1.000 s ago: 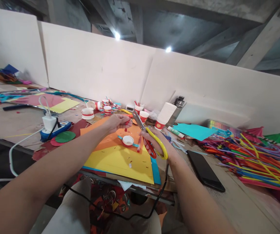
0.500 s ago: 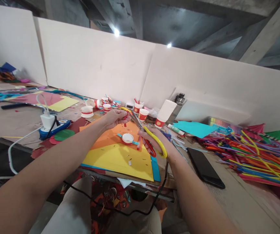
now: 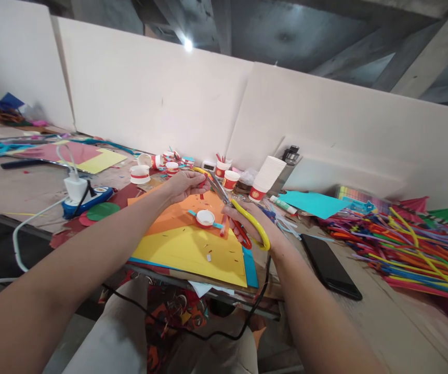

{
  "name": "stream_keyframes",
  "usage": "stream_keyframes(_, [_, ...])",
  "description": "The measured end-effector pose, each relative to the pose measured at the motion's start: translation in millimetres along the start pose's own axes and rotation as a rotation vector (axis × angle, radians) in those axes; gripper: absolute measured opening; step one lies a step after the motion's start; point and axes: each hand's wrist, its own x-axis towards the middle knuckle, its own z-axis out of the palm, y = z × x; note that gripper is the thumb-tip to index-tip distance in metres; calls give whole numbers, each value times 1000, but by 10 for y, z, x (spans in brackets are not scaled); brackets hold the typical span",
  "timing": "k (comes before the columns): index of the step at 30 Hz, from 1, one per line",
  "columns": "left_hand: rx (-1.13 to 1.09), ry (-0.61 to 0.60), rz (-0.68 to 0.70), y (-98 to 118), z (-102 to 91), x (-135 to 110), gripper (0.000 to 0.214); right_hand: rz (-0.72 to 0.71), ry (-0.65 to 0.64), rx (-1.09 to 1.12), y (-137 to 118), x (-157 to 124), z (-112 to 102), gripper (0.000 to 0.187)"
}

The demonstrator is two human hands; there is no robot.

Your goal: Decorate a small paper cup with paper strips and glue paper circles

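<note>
My left hand is closed, pinching a small red piece that looks like paper. My right hand grips scissors with one yellow and one red handle. Their metal blades point up and left, close beside the red piece; whether they touch it I cannot tell. Below both hands, a short white paper-cup piece with blue strips at its sides sits on orange paper. Yellow paper with tiny scraps lies nearer to me. A red tube-like piece lies right of the cup piece.
Behind stand paper cups and a tall cup stack. On the right are a glue stick, a phone and a heap of colourful pipe cleaners. A blue power strip with a white plug lies on the left.
The camera view has shifted slightly. Both hands stay in nearly the same place, still holding the red piece and the scissors.
</note>
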Motion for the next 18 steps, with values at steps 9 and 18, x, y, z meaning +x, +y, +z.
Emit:
stream_keyframes(9, [62, -84, -7, -31, -46, 12, 17, 8, -38, -12, 19, 14, -1, 39])
stream_keyframes(18, [96, -122, 7, -32, -100, 41, 19, 60, -24, 51, 56, 38, 49, 34])
